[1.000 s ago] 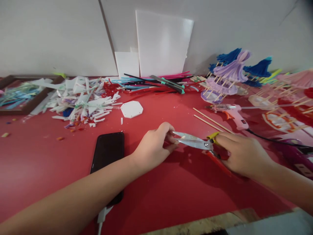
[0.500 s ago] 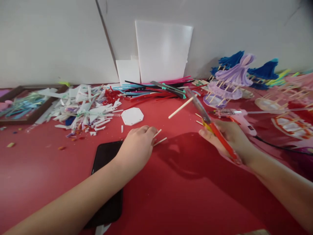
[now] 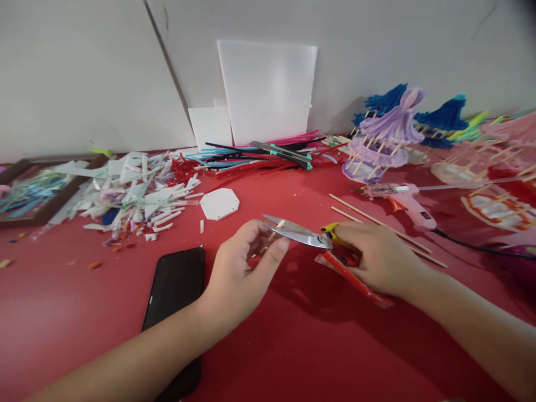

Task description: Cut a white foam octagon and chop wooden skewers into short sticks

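Note:
My right hand (image 3: pixel 387 257) grips a pair of scissors (image 3: pixel 307 239) with yellow and red handles, its blades pointing left and slightly parted. My left hand (image 3: pixel 234 273) is closed in a pinch at the blade tips. Between its thumb and fingers are short wooden sticks, with one pale stick end (image 3: pixel 281 224) showing at the blades; how many is hidden. Two long thin wooden sticks (image 3: pixel 419 244) lie on the red table, partly under my right hand. A white octagonal plate (image 3: pixel 220 204) with small holes lies beyond my left hand.
A black phone (image 3: pixel 173 285) lies by my left forearm. White scraps (image 3: pixel 142 195) are heaped at left. Coloured pipe cleaners and a cutter (image 3: pixel 288 153) lie at the back. A pink glue gun (image 3: pixel 412 206) and small carousel-like models (image 3: pixel 379 142) stand at right.
My left hand has lifted the short sticks off the table to the scissors. My right hand has turned the scissors to point left. The stick piece near the blades is no longer seen there.

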{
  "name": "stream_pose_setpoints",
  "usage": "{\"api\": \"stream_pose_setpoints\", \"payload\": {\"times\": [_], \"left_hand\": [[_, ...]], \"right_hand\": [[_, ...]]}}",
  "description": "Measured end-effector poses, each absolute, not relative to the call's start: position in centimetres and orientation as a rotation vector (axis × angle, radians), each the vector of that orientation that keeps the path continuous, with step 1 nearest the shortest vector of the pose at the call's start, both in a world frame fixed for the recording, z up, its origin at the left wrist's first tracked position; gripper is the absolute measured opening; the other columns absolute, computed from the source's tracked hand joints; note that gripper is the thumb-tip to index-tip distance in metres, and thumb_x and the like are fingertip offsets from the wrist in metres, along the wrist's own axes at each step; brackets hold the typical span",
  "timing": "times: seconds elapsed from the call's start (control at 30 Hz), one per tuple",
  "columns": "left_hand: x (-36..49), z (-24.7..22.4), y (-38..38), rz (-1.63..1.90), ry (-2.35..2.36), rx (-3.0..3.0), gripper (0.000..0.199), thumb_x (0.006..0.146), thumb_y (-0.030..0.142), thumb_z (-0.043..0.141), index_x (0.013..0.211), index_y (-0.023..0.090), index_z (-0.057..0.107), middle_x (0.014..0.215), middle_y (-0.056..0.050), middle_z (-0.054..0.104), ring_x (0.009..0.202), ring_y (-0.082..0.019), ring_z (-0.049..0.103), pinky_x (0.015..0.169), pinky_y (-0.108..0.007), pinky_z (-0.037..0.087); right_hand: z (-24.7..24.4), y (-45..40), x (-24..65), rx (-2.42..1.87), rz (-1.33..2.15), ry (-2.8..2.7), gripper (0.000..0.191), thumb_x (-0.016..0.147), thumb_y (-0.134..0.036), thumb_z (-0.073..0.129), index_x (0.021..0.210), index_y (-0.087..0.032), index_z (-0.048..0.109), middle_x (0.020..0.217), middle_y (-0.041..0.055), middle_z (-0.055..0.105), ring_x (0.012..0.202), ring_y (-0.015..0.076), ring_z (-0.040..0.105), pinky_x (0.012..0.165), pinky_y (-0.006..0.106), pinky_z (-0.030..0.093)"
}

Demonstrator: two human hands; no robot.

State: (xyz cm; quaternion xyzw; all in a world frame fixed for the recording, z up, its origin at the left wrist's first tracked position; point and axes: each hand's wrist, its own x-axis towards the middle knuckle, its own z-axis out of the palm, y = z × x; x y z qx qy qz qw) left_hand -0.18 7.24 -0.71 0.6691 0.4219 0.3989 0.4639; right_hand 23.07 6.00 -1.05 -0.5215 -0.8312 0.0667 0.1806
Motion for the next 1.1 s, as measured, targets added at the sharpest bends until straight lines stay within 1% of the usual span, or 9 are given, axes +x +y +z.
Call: {"api": "stream_pose_setpoints", "payload": {"times": [0.07, 0.2, 0.33, 0.53, 0.6, 0.73, 0.83, 0.93, 1.1], "left_hand": [[-0.2, -0.5, 7.2, 1.027, 1.038, 1.683, 0.007, 0.089, 0.024, 0.056, 0.087, 0.019, 0.061, 0.079, -0.001, 0.068, 0.068, -0.010, 0.064, 0.060, -0.018, 0.052], [-0.5, -0.3, 7.3, 1.091, 1.044, 1.802, 0.013, 0.086, 0.014, 0.055, 0.076, 0.019, 0.062, 0.067, 0.002, 0.067, 0.058, -0.007, 0.062, 0.056, -0.015, 0.049], [-0.5, -0.5, 7.2, 1.067, 1.004, 1.787, 0.013, 0.082, 0.009, 0.057, 0.074, 0.018, 0.063, 0.069, 0.002, 0.069, 0.060, -0.008, 0.065, 0.055, -0.015, 0.051], [-0.4, -0.8, 6.8, 1.053, 0.894, 1.813, 0.017, 0.073, 0.003, 0.054, 0.073, 0.018, 0.061, 0.075, -0.001, 0.073, 0.065, -0.012, 0.068, 0.060, -0.020, 0.054], [-0.4, -0.8, 6.7, 1.034, 0.886, 1.812, 0.019, 0.071, 0.002, 0.053, 0.073, 0.019, 0.061, 0.075, -0.001, 0.073, 0.065, -0.012, 0.068, 0.060, -0.020, 0.054], [-0.4, -0.6, 6.7, 1.033, 0.899, 1.838, 0.022, 0.071, 0.000, 0.051, 0.073, 0.019, 0.061, 0.066, 0.002, 0.071, 0.057, -0.009, 0.067, 0.054, -0.016, 0.051], [-0.4, -0.4, 6.7, 1.055, 0.883, 1.908, 0.022, 0.071, 0.000, 0.050, 0.074, 0.019, 0.060, 0.064, 0.003, 0.070, 0.055, -0.008, 0.066, 0.053, -0.014, 0.051], [-0.5, -0.4, 6.6, 1.086, 0.852, 1.978, 0.022, 0.073, 0.000, 0.052, 0.076, 0.020, 0.060, 0.063, 0.004, 0.069, 0.053, -0.006, 0.064, 0.052, -0.012, 0.049], [-0.5, -0.6, 6.5, 1.076, 0.831, 1.986, 0.018, 0.077, 0.002, 0.054, 0.078, 0.019, 0.058, 0.062, 0.004, 0.068, 0.051, -0.006, 0.062, 0.051, -0.013, 0.048]], "right_hand": [[-1.2, 5.9, 23.1, -1.462, 0.196, -2.362, 0.031, 0.088, -0.048, 0.053, 0.072, -0.022, 0.051, 0.069, 0.0016, 0.059, 0.054, 0.0135, 0.047, 0.052, 0.027, 0.034], [-1.3, 5.5, 22.9, -1.465, 0.235, -2.355, 0.025, 0.087, -0.046, 0.056, 0.078, -0.022, 0.052, 0.070, 0.0011, 0.059, 0.055, 0.0140, 0.049, 0.052, 0.027, 0.035], [-1.1, 4.9, 22.3, -1.472, 0.286, -2.348, 0.028, 0.086, -0.048, 0.055, 0.079, -0.022, 0.049, 0.069, 0.0016, 0.059, 0.053, 0.0143, 0.050, 0.049, 0.026, 0.034], [-0.7, 4.6, 21.4, -1.441, 0.283, -2.367, 0.035, 0.082, -0.056, 0.054, 0.080, -0.022, 0.046, 0.075, 0.0055, 0.060, 0.064, 0.0197, 0.057, 0.056, 0.030, 0.043], [-0.7, 4.5, 21.2, -1.459, 0.289, -2.361, 0.031, 0.081, -0.051, 0.056, 0.080, -0.022, 0.045, 0.075, 0.0058, 0.061, 0.065, 0.0209, 0.058, 0.056, 0.031, 0.044], [-0.6, 4.4, 20.9, -1.530, 0.305, -2.370, 0.014, 0.076, -0.029, 0.056, 0.081, -0.023, 0.043, 0.074, 0.0053, 0.062, 0.064, 0.0210, 0.060, 0.056, 0.031, 0.043], [-0.6, 4.3, 20.8, -1.571, 0.290, -2.379, 0.016, 0.070, -0.020, 0.054, 0.075, -0.024, 0.040, 0.065, 0.0018, 0.059, 0.055, 0.0176, 0.056, 0.052, 0.028, 0.040], [-0.8, 4.3, 20.9, -1.571, 0.284, -2.356, 0.017, 0.066, -0.017, 0.052, 0.075, -0.024, 0.040, 0.063, 0.0007, 0.058, 0.051, 0.0157, 0.053, 0.049, 0.027, 0.038], [-0.9, 4.2, 21.1, -1.602, 0.362, -2.343, 0.014, 0.068, -0.021, 0.051, 0.080, -0.022, 0.045, 0.065, 0.0036, 0.060, 0.052, 0.0176, 0.056, 0.049, 0.028, 0.040]]}}
